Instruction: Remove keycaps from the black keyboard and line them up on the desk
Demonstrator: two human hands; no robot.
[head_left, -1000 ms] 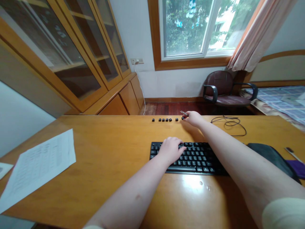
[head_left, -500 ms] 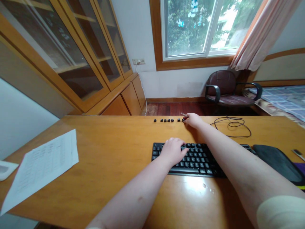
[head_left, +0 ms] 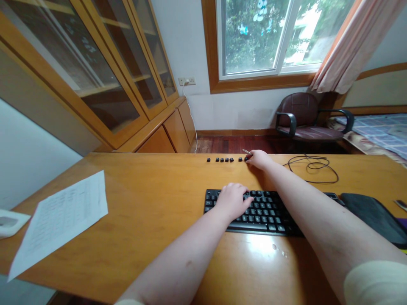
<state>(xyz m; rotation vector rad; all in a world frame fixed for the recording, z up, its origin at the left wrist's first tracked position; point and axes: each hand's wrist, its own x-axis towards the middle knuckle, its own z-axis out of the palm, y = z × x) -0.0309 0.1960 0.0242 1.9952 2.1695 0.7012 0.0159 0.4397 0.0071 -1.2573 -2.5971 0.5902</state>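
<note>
The left hand (head_left: 233, 202) lies over the left part of the black keyboard (head_left: 266, 213), with its thumb apart from its fingers. The right hand (head_left: 259, 161) is at the far edge of the desk (head_left: 152, 203), its fingers closed around a thin metal tool (head_left: 246, 152) that pokes out to the left. Six little black key caps (head_left: 227, 160) sit in a line there, with four close together in the middle. One more, the end cap (head_left: 246, 159), is right by the right hand's fingertips. I cannot tell if they pinch it. A second ago that cap looked a bit higher and farther from the next one; now it looks level with the line. The left hand has stayed on the same keys. The whole view has slid a little, so more of the white thing (head_left: 13, 223) at the left shows, next to the paper (head_left: 63, 220), and less of the brush (head_left: 401, 205) at the right, past the dark pouch (head_left: 373, 217).
</note>
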